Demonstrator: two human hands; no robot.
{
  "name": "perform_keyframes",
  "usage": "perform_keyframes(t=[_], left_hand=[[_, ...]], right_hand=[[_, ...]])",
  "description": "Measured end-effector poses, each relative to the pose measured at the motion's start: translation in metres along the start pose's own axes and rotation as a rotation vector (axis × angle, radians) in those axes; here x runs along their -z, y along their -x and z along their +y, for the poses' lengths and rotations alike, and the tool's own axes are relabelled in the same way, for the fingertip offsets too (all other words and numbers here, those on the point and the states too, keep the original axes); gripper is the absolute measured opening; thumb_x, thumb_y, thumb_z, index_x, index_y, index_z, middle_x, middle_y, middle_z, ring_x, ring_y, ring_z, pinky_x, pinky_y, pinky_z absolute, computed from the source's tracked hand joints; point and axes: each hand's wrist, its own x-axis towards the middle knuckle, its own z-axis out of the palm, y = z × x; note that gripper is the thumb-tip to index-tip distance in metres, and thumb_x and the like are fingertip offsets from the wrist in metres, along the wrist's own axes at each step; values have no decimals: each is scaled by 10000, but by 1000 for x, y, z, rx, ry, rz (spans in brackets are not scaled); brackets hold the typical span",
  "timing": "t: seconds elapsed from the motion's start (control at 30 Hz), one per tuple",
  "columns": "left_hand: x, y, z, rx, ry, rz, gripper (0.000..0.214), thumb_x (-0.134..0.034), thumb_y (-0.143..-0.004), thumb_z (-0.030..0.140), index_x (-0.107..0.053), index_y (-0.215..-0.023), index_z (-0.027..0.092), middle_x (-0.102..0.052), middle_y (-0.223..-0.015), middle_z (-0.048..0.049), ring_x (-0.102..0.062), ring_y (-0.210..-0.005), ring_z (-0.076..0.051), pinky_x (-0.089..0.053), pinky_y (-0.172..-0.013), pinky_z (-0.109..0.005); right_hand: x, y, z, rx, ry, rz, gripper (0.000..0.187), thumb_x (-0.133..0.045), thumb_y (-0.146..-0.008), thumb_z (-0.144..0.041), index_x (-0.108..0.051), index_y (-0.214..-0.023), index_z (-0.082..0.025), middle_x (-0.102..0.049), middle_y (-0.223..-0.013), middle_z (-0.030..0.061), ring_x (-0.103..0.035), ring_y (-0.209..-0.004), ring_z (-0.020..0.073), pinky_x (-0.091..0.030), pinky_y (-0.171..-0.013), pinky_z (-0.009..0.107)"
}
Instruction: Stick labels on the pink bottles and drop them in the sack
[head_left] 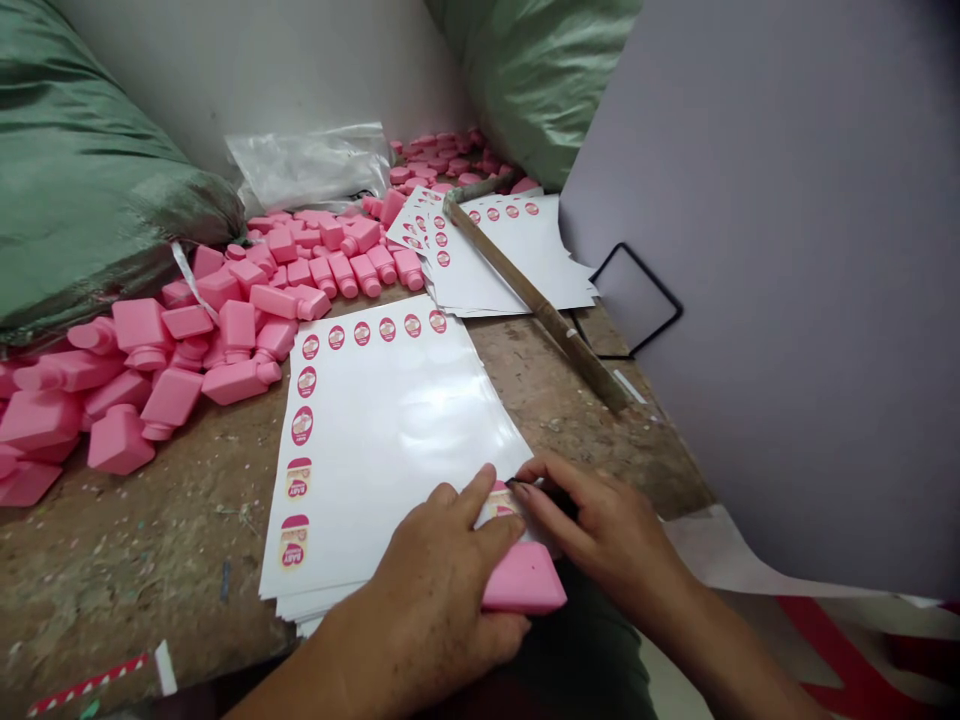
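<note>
1. Pink bottle (525, 580): I see it in the left hand (442, 560), at the near right corner of the front stack of sheets (390, 420). It lies tilted on its side, base toward me; I cannot tell whether it touches the paper.
2. My left fingers are closed around the bottle, gripping it from the upper and lower sides.
3. A sticker (499, 506) shows on the bottle, partly covered by my left fingers.
4. My right hand (607, 515) is just beside it, thumb and forefinger pinched together on a thin dark object (559, 494) by the sticker. Most of that object is hidden, so I cannot tell what it is.
5. The front stack lies on the worn table (172, 560), with round and squarish stickers left along its far and left edges.
6. Beyond it I have a second stack of sheets (510, 262), with a wooden stick (525, 290) lying across it.
7. To the left and behind, a pile of bottles (240, 320) spreads over the table, with a clear plastic bag (315, 165) at the back.
8. Green sacks (90, 170) bulge at the far left and far back, and a grey panel (787, 250) stands on my right.
</note>
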Motion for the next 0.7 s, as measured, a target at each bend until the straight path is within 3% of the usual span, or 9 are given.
perform_keyframes(t=[0.1,0.17,0.43,0.7], left_hand=[[2,0,0,9,22,-14,654,-704,-700,372,-548,-1317,218,-255,-1573,-129,-467,-1236,-380,-405,-1027,-542],[2,0,0,18,30,-24,646,-702,-702,387,-553,-1311,227,-241,-1579,-122,-448,-1259,-387,-387,-1041,-555],[0,0,0,16,4,6,663,-701,-696,373,-543,-1321,222,-241,-1578,-125,-468,-1226,-378,-410,-1019,-539],[-4,0,-5,-20,3,29,689,-717,-683,374,-538,-1330,217,-256,-1568,-147,-471,-1222,-381,-418,-1012,-525]], right_hand=[[2,-1,5,-106,-148,-38,209,-477,-883,-385,-618,-835,-240,-643,-632,-25,-564,-545,161,-387,-524,283],[4,-1,7,-112,-108,-5,208,-488,-873,-393,-625,-846,-238,-647,-639,-17,-560,-548,168,-381,-528,289],[-1,-1,4,99,176,76,188,-464,-900,-315,-595,-798,-226,-668,-631,-12,-535,-516,160,-329,-593,320],[-2,-2,0,150,236,121,207,-458,-904,-303,-590,-767,-222,-653,-591,-10,-514,-495,153,-306,-586,324]])
